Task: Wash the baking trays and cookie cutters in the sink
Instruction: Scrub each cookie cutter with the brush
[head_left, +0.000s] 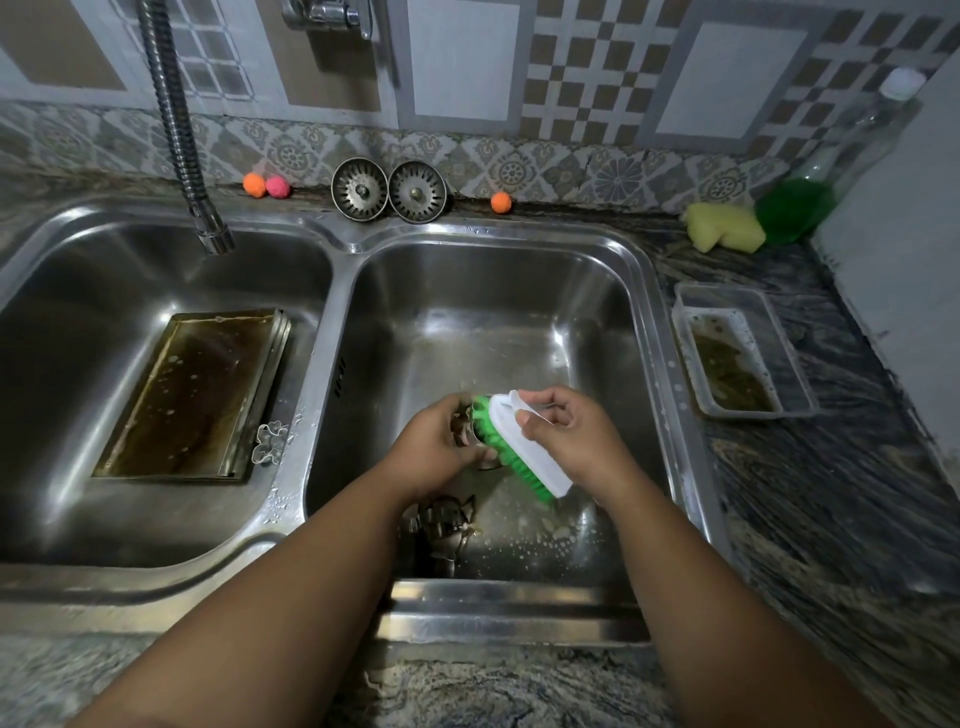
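Step in hand: scrubbing one cookie cutter (464, 428), held in the curled fingers of the left hand (436, 441) over the right basin (519, 312). The right hand (566, 434) grips the brush (524, 441), fingers wrapped round its handle and bristles on the cutter. Next move likely calls for turning the cutter to reach its inner edges. The heap (447, 525) of cutters below and the baking tray (192, 395) in the left basin (78, 312) are still unwashed.

Flat on floor of left basin of steel double sink (332, 270): rectangular metal baking tray (192, 395), brown-stained, flecked with suds. On divider rim just beside tray's near-right corner: small metal cookie cutter (269, 442), open outline shape. Over right basin: second cutter (464, 431), gripped in left hand (434, 441), touching green bristles of scrub brush (524, 441) held in right hand (566, 441). On right basin floor below left wrist: heap of cutters (447, 519), shapes unclear.
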